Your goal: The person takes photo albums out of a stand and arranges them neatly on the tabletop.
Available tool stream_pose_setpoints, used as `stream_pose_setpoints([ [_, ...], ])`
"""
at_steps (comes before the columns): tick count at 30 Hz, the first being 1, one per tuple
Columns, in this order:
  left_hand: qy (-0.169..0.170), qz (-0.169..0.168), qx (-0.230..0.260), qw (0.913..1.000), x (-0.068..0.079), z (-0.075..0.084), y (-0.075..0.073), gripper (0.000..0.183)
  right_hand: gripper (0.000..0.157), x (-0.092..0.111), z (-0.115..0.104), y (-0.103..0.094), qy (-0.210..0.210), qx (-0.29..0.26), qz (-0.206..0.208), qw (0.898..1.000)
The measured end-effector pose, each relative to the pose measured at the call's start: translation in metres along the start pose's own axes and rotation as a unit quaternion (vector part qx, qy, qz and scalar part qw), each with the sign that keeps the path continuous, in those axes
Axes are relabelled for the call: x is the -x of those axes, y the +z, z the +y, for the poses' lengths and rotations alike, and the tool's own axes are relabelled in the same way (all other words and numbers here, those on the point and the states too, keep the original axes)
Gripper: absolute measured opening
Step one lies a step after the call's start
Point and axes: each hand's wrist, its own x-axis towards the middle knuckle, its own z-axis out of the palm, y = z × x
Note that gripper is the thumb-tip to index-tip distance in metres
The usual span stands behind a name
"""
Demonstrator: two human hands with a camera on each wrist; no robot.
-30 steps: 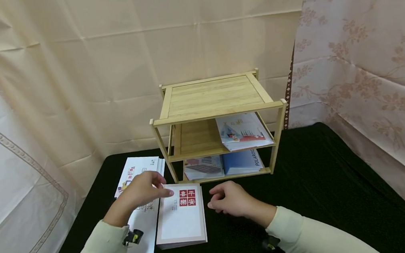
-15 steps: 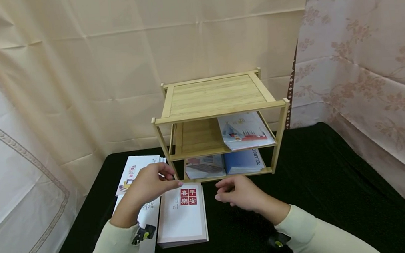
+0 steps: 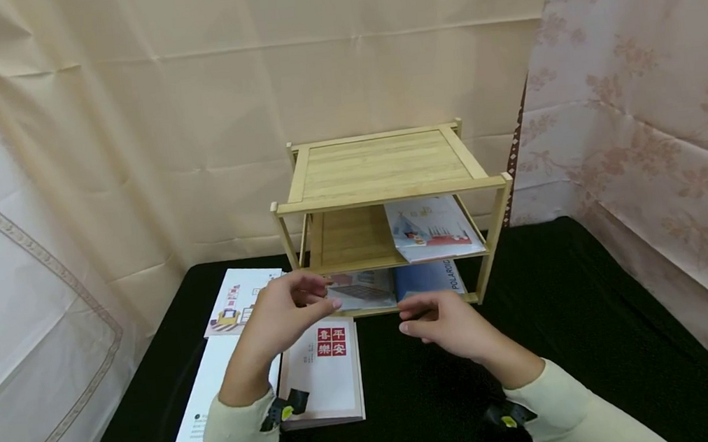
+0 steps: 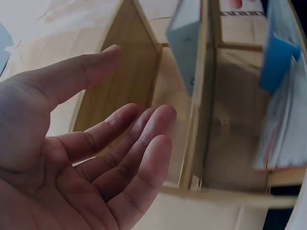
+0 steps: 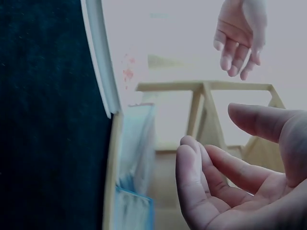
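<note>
Both hands hold nothing, their fingers loosely bent. In the head view my left hand (image 3: 286, 314) is over the far end of a white book (image 3: 324, 385) with a red square of characters. My right hand (image 3: 451, 325) hovers right of that book, in front of the wooden shelf rack (image 3: 381, 169). Further left lie a white book (image 3: 217, 387), partly hidden by the left arm, and a picture-covered book (image 3: 235, 301) behind it. The left wrist view shows the thumb and fingers of my left hand (image 4: 110, 143) apart. My right hand (image 5: 235, 177) looks alike in its own wrist view.
On the rack's middle shelf a white illustrated book (image 3: 433, 231) lies at the right. Below, on the bottom level, are a book with a laptop-like picture (image 3: 363, 290) and a blue book (image 3: 425, 278). A dark green cloth (image 3: 592, 340) covers the table; curtains (image 3: 340, 61) hang behind.
My left hand has drawn away from the red-square book's top left corner, rising and shifting right. My right hand has moved right and slightly forward. The books and rack have stayed in place.
</note>
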Motion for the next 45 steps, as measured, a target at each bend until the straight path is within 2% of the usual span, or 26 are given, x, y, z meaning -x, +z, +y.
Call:
stream_pose_setpoints([
  [4,0.018,0.005,0.036,0.9992,-0.004,0.008,0.009,0.035,0.043,0.007,-0.004,-0.014,-0.018,0.024,0.017,0.999],
  [14,0.048,0.022,0.104,0.9931,-0.015,0.026,0.026,0.041,0.038,0.013,-0.013,-0.036,-0.006,0.074,0.059,0.996],
  [18,0.055,0.024,0.135,0.989,-0.021,0.027,0.039,0.042,0.037,0.015,-0.012,-0.045,0.001,0.072,0.083,0.994],
  [22,0.077,0.02,0.169,0.9824,-0.027,0.024,0.056,0.044,0.035,0.018,-0.011,-0.051,-0.014,0.086,0.121,0.989],
  [25,0.093,0.009,0.195,0.9763,-0.032,0.022,0.068,0.047,0.033,0.019,-0.012,-0.055,-0.033,0.091,0.153,0.983],
  [30,0.093,-0.01,0.25,0.9638,-0.036,0.023,0.077,0.056,0.035,0.019,-0.015,-0.059,-0.052,0.076,0.177,0.98],
  [33,0.09,-0.028,0.291,0.9519,-0.037,0.023,0.08,0.058,0.036,0.02,-0.016,-0.061,-0.057,0.082,0.197,0.975],
  [37,0.093,-0.057,0.334,0.9362,-0.037,0.022,0.084,0.062,0.035,0.022,-0.017,-0.063,-0.065,0.107,0.242,0.962],
  [41,0.107,-0.088,0.363,0.9214,-0.038,0.023,0.09,0.073,0.037,0.024,-0.017,-0.063,-0.073,0.124,0.279,0.949],
  [45,0.115,-0.104,0.385,0.9099,-0.04,0.021,0.095,0.082,0.042,0.024,-0.016,-0.063,-0.069,0.131,0.29,0.945],
])
